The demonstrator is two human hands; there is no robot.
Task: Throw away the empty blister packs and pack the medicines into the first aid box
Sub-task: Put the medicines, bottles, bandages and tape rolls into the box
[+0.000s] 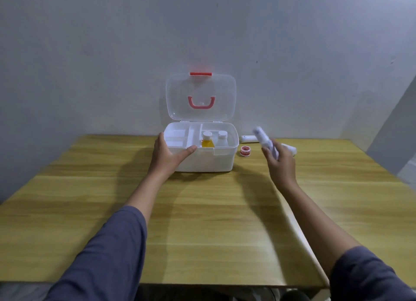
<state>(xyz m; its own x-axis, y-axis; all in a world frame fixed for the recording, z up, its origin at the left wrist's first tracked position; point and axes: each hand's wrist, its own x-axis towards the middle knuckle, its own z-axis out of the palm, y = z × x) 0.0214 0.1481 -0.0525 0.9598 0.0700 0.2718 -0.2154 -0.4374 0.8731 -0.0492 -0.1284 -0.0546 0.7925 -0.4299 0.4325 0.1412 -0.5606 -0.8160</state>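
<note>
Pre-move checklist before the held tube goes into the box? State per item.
1. Lid open, upright: ok.
2. Left hand steadying first aid box at its front-left corner: ok.
3. Right hand gripping white tube: ok, though blurred.
4. Free space beside orange bottle and white bottle: cannot tell.
5. Tray compartments free: ok.
6. Items left on table: red tape roll, another tube: not ok.

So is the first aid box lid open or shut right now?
Open. The clear lid stands upright behind the box, and two bottles show inside.
</note>
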